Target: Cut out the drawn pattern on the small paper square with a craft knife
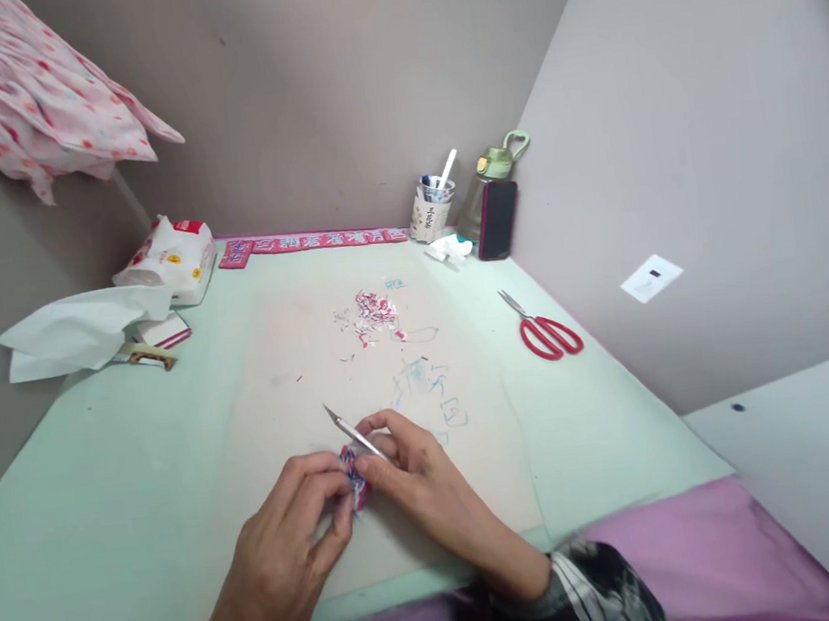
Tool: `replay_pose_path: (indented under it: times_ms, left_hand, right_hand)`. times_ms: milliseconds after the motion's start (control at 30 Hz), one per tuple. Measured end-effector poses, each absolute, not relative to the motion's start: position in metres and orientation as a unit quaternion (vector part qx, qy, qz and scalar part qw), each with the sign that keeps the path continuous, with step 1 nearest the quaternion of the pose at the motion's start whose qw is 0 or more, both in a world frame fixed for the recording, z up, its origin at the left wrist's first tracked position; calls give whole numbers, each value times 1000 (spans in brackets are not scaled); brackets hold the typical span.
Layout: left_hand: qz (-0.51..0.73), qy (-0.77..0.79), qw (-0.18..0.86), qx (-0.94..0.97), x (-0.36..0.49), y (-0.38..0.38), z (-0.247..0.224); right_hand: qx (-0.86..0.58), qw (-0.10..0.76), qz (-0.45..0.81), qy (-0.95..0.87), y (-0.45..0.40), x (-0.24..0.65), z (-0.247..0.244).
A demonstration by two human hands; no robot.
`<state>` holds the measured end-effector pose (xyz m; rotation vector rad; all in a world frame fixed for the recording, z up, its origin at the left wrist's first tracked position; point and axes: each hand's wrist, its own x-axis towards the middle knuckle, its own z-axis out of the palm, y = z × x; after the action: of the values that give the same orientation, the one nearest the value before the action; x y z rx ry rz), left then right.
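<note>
Near the front of the table, my left hand (279, 529) pinches a small pink, blue and white cut piece (360, 496) between thumb and fingers. My right hand (435, 479) is closed around a craft knife (352, 432), its blade pointing up and to the left, away from the piece. The right thumb and fingers also meet the piece's right side. Much of the piece is hidden by the fingers. Beneath both hands lies a beige mat (259, 400) with blue pen marks. Farther back on it is a heap of red and white scraps (375, 310).
Red-handled scissors (549, 334) lie at the right. Behind them stand a phone (498, 220), a green bottle (494, 162) and a pen cup (431, 216). Pink character tiles (330, 240) line the back edge. A tissue pack (174, 259) and a box cutter (152, 357) are at the left.
</note>
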<state>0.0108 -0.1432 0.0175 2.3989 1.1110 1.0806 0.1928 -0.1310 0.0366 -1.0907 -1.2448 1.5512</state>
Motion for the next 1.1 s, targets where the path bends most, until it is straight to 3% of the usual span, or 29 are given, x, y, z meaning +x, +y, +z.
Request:
replay_pose_path:
  times_ms: [133,333,500,800,1000,1100]
  left_hand:
    - [330,432,75,836,14,-138,13]
    - [274,418,0,866,19,-131,18]
    - [265,414,50,869,17,-132,24]
    - [232,372,142,887,6,-120,19]
    - [263,325,0,908,11,-124,20]
    - [268,311,-15,912,16,-125,25]
  right_hand:
    - [-439,459,575,-515,-134,189,31]
    - [-494,442,475,-579,-141,185,27]
    - [-488,474,486,-549,-140,185,26]
    - [-497,450,487,-559,-142,188,30]
    - [-510,428,480,-571,-141,188,28]
    - [-508,427,484,-570,-141,187,28]
